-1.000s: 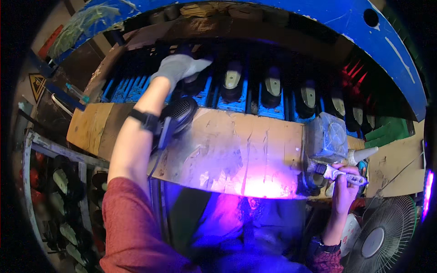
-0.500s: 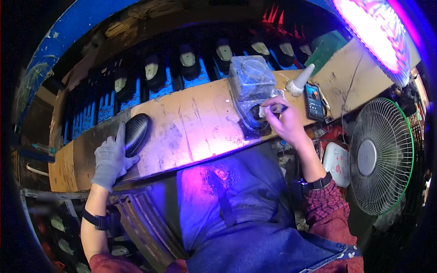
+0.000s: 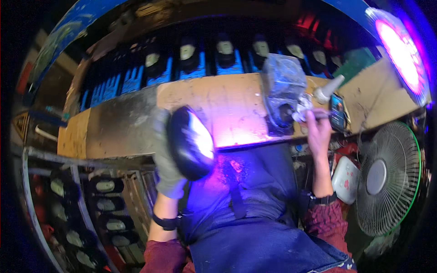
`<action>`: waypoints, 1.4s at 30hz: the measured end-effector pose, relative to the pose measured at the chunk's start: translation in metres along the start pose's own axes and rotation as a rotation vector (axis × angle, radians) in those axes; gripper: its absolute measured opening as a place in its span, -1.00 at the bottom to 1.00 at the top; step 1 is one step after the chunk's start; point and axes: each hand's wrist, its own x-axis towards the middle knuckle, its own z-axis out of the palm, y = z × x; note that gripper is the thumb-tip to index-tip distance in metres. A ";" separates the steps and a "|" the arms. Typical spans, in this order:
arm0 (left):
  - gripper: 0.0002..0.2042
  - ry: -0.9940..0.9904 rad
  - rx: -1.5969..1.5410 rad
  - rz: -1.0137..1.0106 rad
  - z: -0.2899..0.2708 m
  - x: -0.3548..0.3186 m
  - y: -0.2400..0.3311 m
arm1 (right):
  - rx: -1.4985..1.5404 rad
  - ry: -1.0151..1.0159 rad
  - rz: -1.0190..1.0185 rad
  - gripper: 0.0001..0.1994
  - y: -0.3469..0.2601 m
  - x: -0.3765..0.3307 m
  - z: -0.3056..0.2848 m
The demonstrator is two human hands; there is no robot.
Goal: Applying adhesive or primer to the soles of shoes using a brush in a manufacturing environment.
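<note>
My left hand (image 3: 166, 154), in a grey glove, is closed around a black shoe (image 3: 180, 143) and holds it up in front of the bench. Blue-white light glares off the shoe's right side, and motion blurs both shoe and glove. My bare right hand (image 3: 317, 129) grips a thin dark-handled tool (image 3: 322, 115) between thumb and fingers; its working tip cannot be made out. Just left of those fingers are a crumpled whitish wad (image 3: 302, 108) and a dark round opening (image 3: 286, 112) in front of a plastic-wrapped box (image 3: 284, 75).
A cardboard-covered bench (image 3: 218, 100) runs across. On its right stand a white cone-topped bottle (image 3: 328, 89) and a phone (image 3: 337, 111). A bright lamp (image 3: 403, 54) and a fan (image 3: 387, 177) are at the right. Several shoes (image 3: 225, 52) line the blue rack behind; more fill a lower-left rack (image 3: 82, 195).
My left hand has lifted the shoe off the bench, moved it right toward me and turned it. My right hand has drawn back slightly from the dark opening. The view has shifted.
</note>
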 end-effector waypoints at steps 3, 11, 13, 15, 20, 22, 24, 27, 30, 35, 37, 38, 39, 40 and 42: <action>-0.55 -0.103 0.006 0.218 -0.002 -0.015 0.029 | 0.187 0.093 0.062 -0.88 0.009 -0.013 0.004; -0.45 -0.253 0.058 0.311 -0.021 -0.058 0.028 | 0.499 -0.369 0.193 -0.90 -0.046 -0.015 0.136; -0.43 -0.230 0.047 0.317 -0.017 -0.059 0.025 | 0.309 -0.429 0.218 -0.83 -0.049 -0.008 0.155; -0.43 -0.255 0.023 0.301 -0.018 -0.062 0.022 | 0.216 -0.460 0.241 -0.81 -0.048 -0.010 0.161; -0.44 -0.269 -0.001 0.352 -0.023 -0.059 0.020 | 0.038 -0.469 0.137 -0.77 -0.056 -0.011 0.172; -0.44 -0.270 -0.028 0.343 -0.023 -0.054 0.022 | 0.016 -0.448 0.130 -0.74 -0.044 0.004 0.190; -0.44 -0.268 -0.052 0.332 -0.020 -0.053 0.022 | 0.039 -0.373 0.107 -0.74 -0.031 0.018 0.208; -0.45 -0.207 -0.082 0.342 -0.019 -0.053 0.019 | 0.033 -0.388 0.131 -0.73 -0.033 0.023 0.209; -0.44 -0.391 -0.054 0.251 -0.026 -0.057 0.021 | 0.134 -0.471 0.163 -0.75 -0.048 0.008 0.192; -0.39 -0.264 -0.021 0.308 -0.023 -0.065 0.019 | 0.043 -0.593 0.008 -0.88 -0.062 -0.020 0.158; -0.40 -0.224 -0.015 0.283 -0.021 -0.064 0.020 | 0.155 -0.623 0.162 -0.86 -0.063 -0.028 0.142; -0.40 -0.228 -0.017 0.284 -0.021 -0.064 0.022 | 0.155 -0.620 0.165 -0.86 -0.063 -0.032 0.134; -0.39 -0.237 0.005 0.259 -0.020 -0.063 0.023 | 0.199 -0.623 0.189 -0.86 -0.062 -0.035 0.127; -0.38 -0.246 0.029 0.235 -0.019 -0.063 0.024 | 0.243 -0.625 0.212 -0.86 -0.064 -0.039 0.121; -0.39 -0.235 0.024 0.226 -0.017 -0.066 0.025 | 0.202 -0.596 0.200 -0.85 -0.073 -0.048 0.109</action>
